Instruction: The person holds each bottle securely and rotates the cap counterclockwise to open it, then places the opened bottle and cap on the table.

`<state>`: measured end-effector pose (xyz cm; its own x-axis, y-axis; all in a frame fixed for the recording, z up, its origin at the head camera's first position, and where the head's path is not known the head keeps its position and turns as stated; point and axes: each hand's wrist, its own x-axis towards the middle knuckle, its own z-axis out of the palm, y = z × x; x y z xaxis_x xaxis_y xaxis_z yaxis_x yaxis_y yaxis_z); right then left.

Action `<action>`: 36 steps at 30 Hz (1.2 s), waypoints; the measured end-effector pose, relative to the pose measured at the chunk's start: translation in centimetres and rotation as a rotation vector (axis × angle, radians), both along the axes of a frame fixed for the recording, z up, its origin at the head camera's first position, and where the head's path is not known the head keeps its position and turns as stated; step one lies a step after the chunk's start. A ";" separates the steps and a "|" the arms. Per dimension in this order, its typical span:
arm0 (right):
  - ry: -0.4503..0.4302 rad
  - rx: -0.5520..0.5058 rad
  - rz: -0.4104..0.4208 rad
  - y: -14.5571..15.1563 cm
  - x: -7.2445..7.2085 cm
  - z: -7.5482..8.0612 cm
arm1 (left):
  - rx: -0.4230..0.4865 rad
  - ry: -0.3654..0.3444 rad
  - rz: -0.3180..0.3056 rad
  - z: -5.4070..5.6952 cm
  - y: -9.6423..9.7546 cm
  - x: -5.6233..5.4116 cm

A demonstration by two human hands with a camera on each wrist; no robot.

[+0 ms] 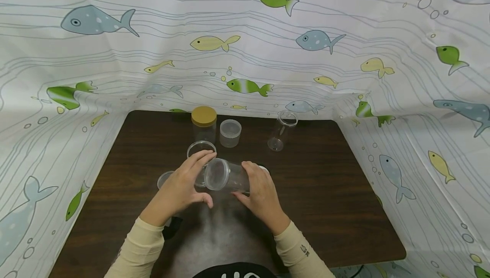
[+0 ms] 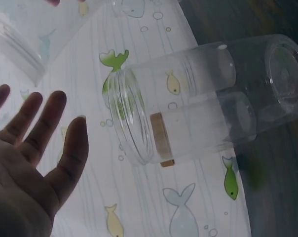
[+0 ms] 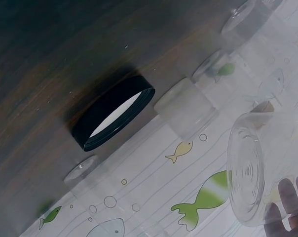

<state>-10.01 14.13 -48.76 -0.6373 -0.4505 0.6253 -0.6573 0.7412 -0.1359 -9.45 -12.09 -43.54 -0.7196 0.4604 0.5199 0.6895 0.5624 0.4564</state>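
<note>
My right hand (image 1: 260, 188) grips a clear plastic jar (image 1: 238, 178) around its base end, holding it tilted sideways above the table. A translucent lid (image 1: 216, 174) covers the jar's mouth, which faces left. Beside that lid is my left hand (image 1: 183, 184), fingers spread and thumb apart. In the left wrist view its fingers (image 2: 55, 118) are extended and stand clear of the jar. Behind the left hand an uncapped clear jar (image 2: 188, 98) stands on the table, partly hidden in the head view. The right wrist view shows the held jar's ridged bottom (image 3: 245, 170).
At the back stand a jar with a yellow lid (image 1: 204, 116), a small lidded jar (image 1: 230, 133) and a tall uncapped jar (image 1: 282, 131). A black lid (image 3: 114, 113) with a white inside lies on the table. Left of the left hand is a clear round rim (image 1: 163, 179). Fish-print cloth (image 1: 245, 23) surrounds the table.
</note>
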 end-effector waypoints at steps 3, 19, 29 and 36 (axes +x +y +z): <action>0.003 0.000 0.001 0.1 0.0 0.1 | 0.005 0.006 -0.036 0.1 -0.2 0.0; 0.004 0.007 0.010 0.2 0.1 0.4 | -0.003 -0.006 -0.053 0.3 0.3 0.2; 0.009 0.014 0.014 0.2 0.1 0.1 | -0.008 -0.010 0.082 0.1 1.3 0.3; 0.002 0.017 0.015 0.2 0.2 0.0 | -0.041 -0.027 0.176 0.0 1.6 0.6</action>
<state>-9.81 14.32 -48.76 -0.6290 -0.4710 0.6185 -0.6689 0.7333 -0.1219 -8.88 -10.47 -43.56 -0.8040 0.3467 0.4830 0.5670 0.6916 0.4474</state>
